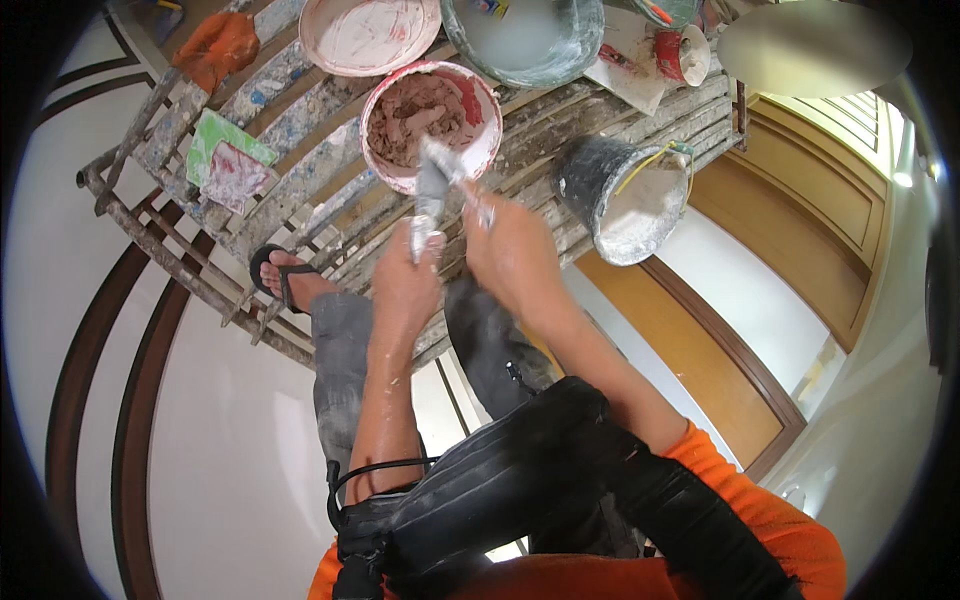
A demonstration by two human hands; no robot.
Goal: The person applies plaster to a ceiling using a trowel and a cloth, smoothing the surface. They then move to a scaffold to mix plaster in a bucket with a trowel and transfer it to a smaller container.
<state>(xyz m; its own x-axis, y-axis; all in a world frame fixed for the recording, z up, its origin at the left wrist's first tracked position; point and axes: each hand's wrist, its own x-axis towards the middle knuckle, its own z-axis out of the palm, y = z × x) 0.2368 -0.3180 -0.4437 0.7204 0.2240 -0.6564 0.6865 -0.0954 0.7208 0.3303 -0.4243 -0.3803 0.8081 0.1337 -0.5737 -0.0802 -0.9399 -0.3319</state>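
My left hand (405,285) is closed round the handle of a putty knife (431,192), whose grey blade is smeared with filler. Beside it, my right hand (512,250) is closed on a second filler-coated tool (482,208); motion blur hides its exact kind. The two tools meet just over the near rim of a red-and-white bucket (494,150). Inside that bucket is thick reddish-brown filler (400,125), with pale smears along the wall.
A slatted, paint-spattered platform (300,150) carries my sandalled foot (285,277). Around me stand a pale pink tub (370,35), a large grey-green bucket (590,50), and a black bucket (585,185) with a yellow handle. Green and white pads (228,160), an orange glove (215,48) and a red cup (672,55) lie about.
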